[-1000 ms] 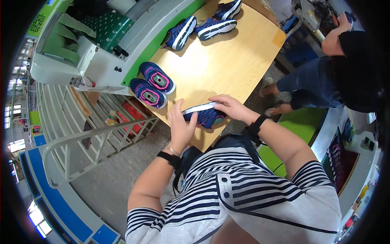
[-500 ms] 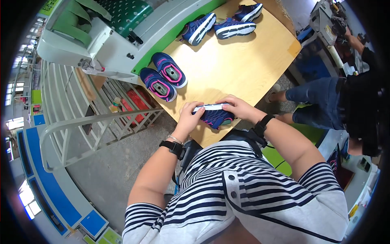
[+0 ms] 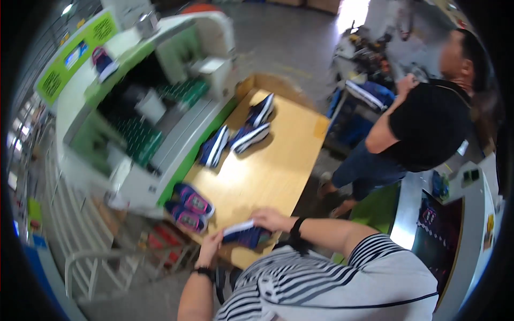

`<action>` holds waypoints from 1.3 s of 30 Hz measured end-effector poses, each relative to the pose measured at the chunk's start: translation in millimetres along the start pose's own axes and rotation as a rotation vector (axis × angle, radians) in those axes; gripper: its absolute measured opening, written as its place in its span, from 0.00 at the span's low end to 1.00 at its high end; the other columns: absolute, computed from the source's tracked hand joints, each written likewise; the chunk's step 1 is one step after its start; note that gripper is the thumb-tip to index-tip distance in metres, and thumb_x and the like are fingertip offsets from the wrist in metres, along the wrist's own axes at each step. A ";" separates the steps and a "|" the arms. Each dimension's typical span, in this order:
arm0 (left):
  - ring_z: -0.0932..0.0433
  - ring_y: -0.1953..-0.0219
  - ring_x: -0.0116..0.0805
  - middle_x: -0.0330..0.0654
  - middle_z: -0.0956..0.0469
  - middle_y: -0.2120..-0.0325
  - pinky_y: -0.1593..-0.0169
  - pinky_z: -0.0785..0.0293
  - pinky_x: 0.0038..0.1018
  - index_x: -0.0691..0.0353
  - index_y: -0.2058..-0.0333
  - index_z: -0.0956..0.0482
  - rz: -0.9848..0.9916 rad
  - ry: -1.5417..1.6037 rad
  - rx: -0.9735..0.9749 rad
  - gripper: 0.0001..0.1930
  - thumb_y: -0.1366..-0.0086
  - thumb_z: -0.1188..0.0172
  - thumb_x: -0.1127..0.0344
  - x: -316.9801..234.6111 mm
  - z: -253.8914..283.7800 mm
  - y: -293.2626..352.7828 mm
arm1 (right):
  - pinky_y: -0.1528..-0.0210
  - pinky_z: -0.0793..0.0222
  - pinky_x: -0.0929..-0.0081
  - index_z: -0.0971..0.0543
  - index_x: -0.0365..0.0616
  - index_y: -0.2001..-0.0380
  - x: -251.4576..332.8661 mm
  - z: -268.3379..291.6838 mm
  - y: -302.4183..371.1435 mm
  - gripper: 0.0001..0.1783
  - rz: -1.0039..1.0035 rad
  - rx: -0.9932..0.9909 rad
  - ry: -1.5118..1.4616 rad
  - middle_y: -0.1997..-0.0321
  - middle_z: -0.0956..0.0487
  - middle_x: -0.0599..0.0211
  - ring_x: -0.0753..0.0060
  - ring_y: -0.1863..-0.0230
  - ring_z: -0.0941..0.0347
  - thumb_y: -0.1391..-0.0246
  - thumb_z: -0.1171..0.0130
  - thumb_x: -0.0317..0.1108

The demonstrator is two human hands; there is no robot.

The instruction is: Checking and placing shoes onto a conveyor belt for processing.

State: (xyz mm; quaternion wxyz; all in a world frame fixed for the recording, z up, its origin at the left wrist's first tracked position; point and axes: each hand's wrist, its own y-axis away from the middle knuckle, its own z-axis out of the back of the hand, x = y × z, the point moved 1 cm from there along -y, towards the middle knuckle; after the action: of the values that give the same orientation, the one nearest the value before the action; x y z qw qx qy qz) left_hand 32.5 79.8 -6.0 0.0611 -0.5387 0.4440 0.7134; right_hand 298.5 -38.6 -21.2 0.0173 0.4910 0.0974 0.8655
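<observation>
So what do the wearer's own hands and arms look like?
The left hand and right hand are gloveless; each wrist wears a dark band. The right short sleeve has dark and white stripes.

A shoe factory's workshop floor: several navy sneakers sit on a wooden worktop against a large white machine with a green perforated bed; a tubular metal rack stands near, and a co-worker occupies another cluttered station.
</observation>
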 end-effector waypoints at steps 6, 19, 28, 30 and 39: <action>0.20 0.64 0.29 0.41 0.20 0.62 0.68 0.18 0.25 0.66 0.50 0.22 -0.046 0.026 -0.033 0.18 0.26 0.50 0.58 -32.0 -2.5 -31.8 | 0.34 0.48 0.42 0.33 0.59 0.36 72.6 33.6 7.9 0.47 0.342 0.016 0.534 0.31 0.38 0.53 0.44 0.31 0.41 0.63 0.25 0.40; 0.26 0.45 0.47 0.59 0.28 0.45 0.41 0.32 0.36 0.71 0.40 0.35 -0.224 -0.396 -0.640 0.32 0.34 0.39 0.55 -161.0 39.4 -222.0 | 0.42 0.33 0.56 0.34 0.37 0.41 11.8 31.1 15.0 0.40 -0.317 -0.626 0.122 0.45 0.28 0.41 0.40 0.44 0.30 0.53 0.29 0.41; 0.44 0.33 0.63 0.63 0.45 0.35 0.33 0.44 0.46 0.60 0.40 0.31 -0.648 -0.827 -0.252 0.28 0.38 0.38 0.60 -185.2 -92.6 -190.4 | 0.26 0.56 0.48 0.48 0.32 0.31 4.4 137.5 -93.3 0.45 -0.092 -0.691 0.414 0.27 0.50 0.34 0.40 0.25 0.55 0.42 0.39 0.44; 0.39 0.36 0.60 0.60 0.39 0.37 0.34 0.41 0.45 0.59 0.43 0.28 -0.618 -0.905 -0.253 0.25 0.38 0.38 0.61 -185.2 -100.3 -191.4 | 0.26 0.60 0.45 0.50 0.33 0.30 -31.0 162.3 -94.1 0.54 -0.262 -0.705 0.584 0.25 0.53 0.38 0.43 0.23 0.60 0.48 0.34 0.50; 0.29 0.39 0.49 0.56 0.26 0.44 0.36 0.36 0.37 0.69 0.43 0.29 -0.489 -0.509 0.128 0.28 0.35 0.38 0.56 -198.7 -154.8 -192.1 | 0.42 0.33 0.59 0.47 0.31 0.35 -73.5 131.1 -33.2 0.51 -0.616 -1.191 -0.113 0.44 0.32 0.44 0.46 0.43 0.31 0.55 0.29 0.37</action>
State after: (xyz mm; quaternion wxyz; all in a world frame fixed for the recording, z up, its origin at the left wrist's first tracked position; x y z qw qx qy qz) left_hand 333.7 164.2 44.6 0.3722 -0.4293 0.3161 0.7598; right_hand 446.3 4.6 -24.2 0.5364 0.3918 -0.2622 0.7000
